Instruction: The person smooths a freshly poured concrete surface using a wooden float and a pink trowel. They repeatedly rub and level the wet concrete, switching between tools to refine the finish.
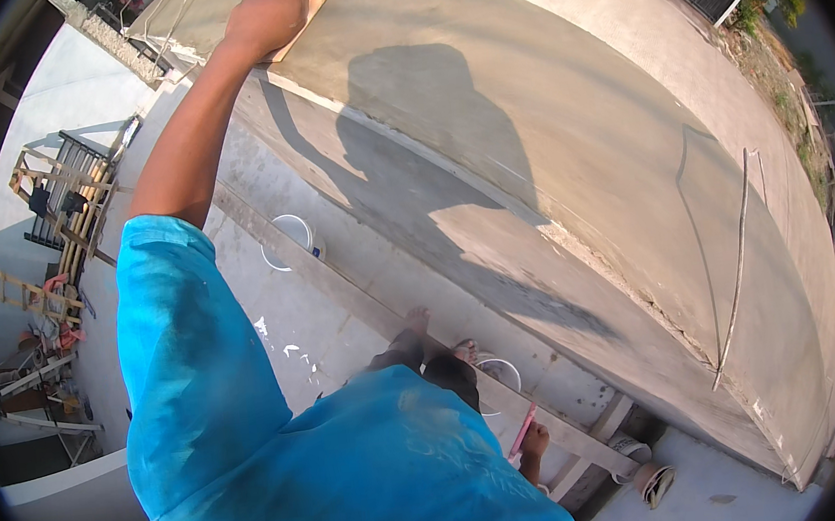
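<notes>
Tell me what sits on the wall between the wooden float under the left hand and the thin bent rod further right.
Only bare grey plaster, crossed by the person's shadow, lies between the wooden float under the left hand and the rod, seen in the head view.

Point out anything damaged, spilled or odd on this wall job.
A ragged, crumbly plaster edge runs down the wall, and white splashes spot the ledge. The left hand presses a float flat near the top.

Grey wet-cement wall (565, 126) w/ flat wooden float (312, 4) pressed on its far left. Pale concrete floor (272, 315) carries white plastic bucket (286, 235) far left, another white bucket (501, 373) nearer, long wooden plank (361, 301) alongside.
</notes>
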